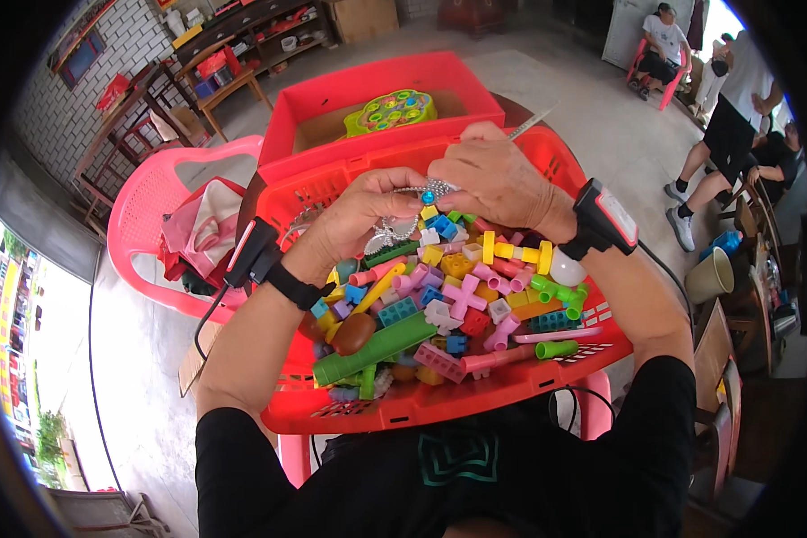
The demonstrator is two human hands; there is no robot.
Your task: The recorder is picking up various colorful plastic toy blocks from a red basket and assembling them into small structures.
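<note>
The person's left hand (363,215) and right hand (498,179) come close together above the far part of a red plastic basket with slotted walls (403,414). The left hand's grip is closed on a shiny silver beaded strand (438,186), pinched by the fingertips; the right hand's grip is closed on the same strand. A round bright-blue gem (429,197) shows between the 2 hands, and silver loops hang below the left fingers. A thin pale-grey strip (533,119) juts up and rightward from the right hand.

The basket is heaped with colourful plastic toy pieces, among them a long green half-round piece (377,348), a brown egg-shaped piece (354,334) and a pink cross-shaped connector (465,297). Beyond stands a red open-topped box (332,154) holding a yellow-green toy board (390,113).
</note>
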